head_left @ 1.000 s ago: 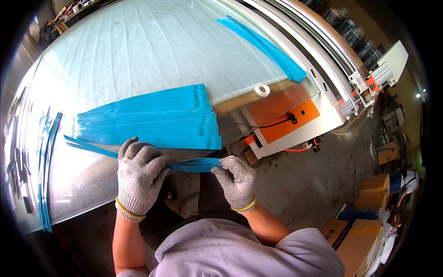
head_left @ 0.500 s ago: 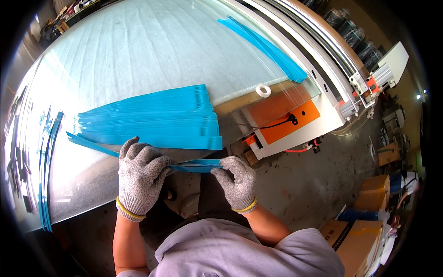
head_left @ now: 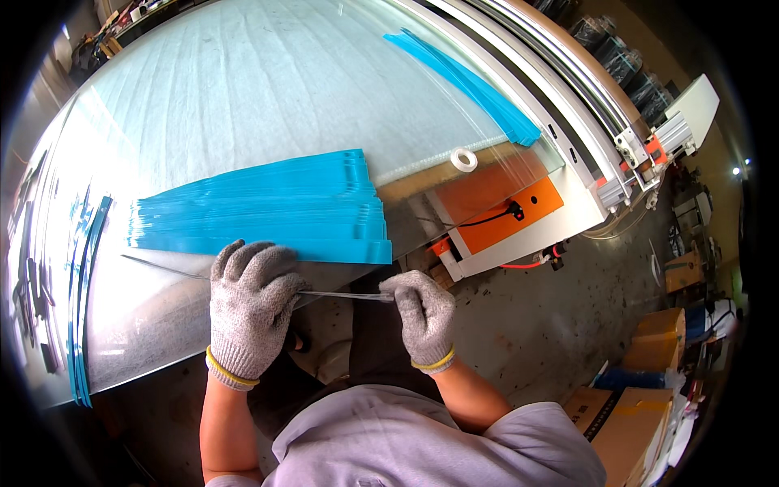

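My left hand (head_left: 253,316), in a grey knit glove with a yellow cuff edge, is closed on a thin bundle of long strips (head_left: 345,295) at the table's near edge. My right hand (head_left: 420,315), gloved alike, pinches the right end of the bundle. The strips are seen edge-on, as a narrow grey line; their left part sticks out past my left hand over the table. Just beyond my hands lies a broad fanned pile of bright blue strips (head_left: 268,207). The left fingertips are at its near edge.
A translucent sheet covers the big table (head_left: 154,325). More blue strips lie at the far right (head_left: 466,85) and left (head_left: 81,300), with dark strips (head_left: 32,300) beyond. A white tape roll (head_left: 463,160) sits near an orange panel (head_left: 519,215). Cardboard boxes (head_left: 621,430) stand at right.
The bundle has turned from showing its blue faces to showing its thin grey edges. My right hand has rolled and shifted slightly right; my left hand has barely moved.
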`<state>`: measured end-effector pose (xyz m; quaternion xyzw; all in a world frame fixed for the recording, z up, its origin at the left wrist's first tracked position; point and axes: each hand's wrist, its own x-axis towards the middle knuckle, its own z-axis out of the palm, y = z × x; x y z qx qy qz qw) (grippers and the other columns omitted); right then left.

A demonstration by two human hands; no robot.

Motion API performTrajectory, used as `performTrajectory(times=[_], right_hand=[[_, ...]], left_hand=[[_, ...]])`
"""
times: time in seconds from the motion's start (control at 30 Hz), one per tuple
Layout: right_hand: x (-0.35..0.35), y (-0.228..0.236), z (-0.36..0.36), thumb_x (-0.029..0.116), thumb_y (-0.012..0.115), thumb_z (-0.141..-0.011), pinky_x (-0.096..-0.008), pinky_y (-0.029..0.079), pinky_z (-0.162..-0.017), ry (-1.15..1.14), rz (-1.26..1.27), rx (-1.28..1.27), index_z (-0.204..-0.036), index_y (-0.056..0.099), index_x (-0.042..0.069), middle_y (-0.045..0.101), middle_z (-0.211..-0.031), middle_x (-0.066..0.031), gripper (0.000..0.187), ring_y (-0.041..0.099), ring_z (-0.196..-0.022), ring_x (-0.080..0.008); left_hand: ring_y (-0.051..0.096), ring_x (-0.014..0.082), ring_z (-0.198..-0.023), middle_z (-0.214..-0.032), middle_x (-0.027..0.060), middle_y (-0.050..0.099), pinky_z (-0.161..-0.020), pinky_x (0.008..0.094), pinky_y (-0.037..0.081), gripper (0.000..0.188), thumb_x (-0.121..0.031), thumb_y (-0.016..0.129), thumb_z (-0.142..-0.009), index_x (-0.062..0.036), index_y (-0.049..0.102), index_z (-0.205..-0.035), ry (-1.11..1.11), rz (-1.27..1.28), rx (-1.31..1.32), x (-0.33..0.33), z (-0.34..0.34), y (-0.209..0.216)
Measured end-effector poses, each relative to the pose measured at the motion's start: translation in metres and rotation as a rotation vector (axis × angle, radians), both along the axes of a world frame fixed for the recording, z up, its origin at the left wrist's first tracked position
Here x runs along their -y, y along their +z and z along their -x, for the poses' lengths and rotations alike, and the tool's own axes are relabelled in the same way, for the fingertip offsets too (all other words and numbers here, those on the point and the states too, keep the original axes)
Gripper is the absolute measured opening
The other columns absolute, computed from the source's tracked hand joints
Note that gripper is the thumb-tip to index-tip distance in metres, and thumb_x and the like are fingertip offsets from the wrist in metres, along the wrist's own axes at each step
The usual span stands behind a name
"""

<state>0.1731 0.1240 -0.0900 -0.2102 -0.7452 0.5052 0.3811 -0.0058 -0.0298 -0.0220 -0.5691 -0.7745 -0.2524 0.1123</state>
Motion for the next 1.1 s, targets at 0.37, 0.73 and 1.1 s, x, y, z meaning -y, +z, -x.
performTrajectory(times=[0.37, 0.73, 1.1], right_hand=[[-0.011, -0.001, 0.005, 0.012, 0.064, -0.101, -0.0257, 0.054, -0.068, 0.011, 0.468, 0.014, -0.092, 0.068, -0.003, 0.069, -0.077, -0.0055, 0.017, 0.066, -0.070, -0.0096], [-0.003, 0.001, 0.007, 0.001, 0.077, -0.086, -0.0318, 0.053, -0.069, 0.010, -0.024, -0.059, -0.095, 0.070, 0.001, 0.070, -0.088, -0.0121, 0.011, 0.068, -0.076, -0.0223], [-0.006, 0.008, 0.004, 0.009, 0.066, -0.097, -0.0305, 0.054, -0.073, 0.031, 0.042, -0.001, -0.094, 0.069, -0.002, 0.072, -0.088, -0.0104, 0.012, 0.068, -0.081, -0.0166]], left_hand=[[0.067, 0.0258, -0.104, -0.110, 0.0024, 0.073, -0.105, 0.0550, 0.044, 0.012, -0.006, 0.072, -0.078, -0.0092, 0.070, -0.089, -0.102, -0.017, 0.029, 0.001, 0.005, -0.004], [0.060, 0.0342, -0.120, -0.124, 0.0095, 0.066, -0.108, 0.0556, 0.040, 0.021, -0.007, 0.073, -0.075, -0.0122, 0.070, -0.096, -0.069, 0.007, 0.012, 0.004, 0.004, -0.003], [0.063, 0.0321, -0.114, -0.121, 0.0111, 0.068, -0.109, 0.0541, 0.041, 0.023, -0.001, 0.072, -0.074, -0.0080, 0.069, -0.096, 0.021, 0.024, 0.005, -0.002, -0.002, 0.001]])
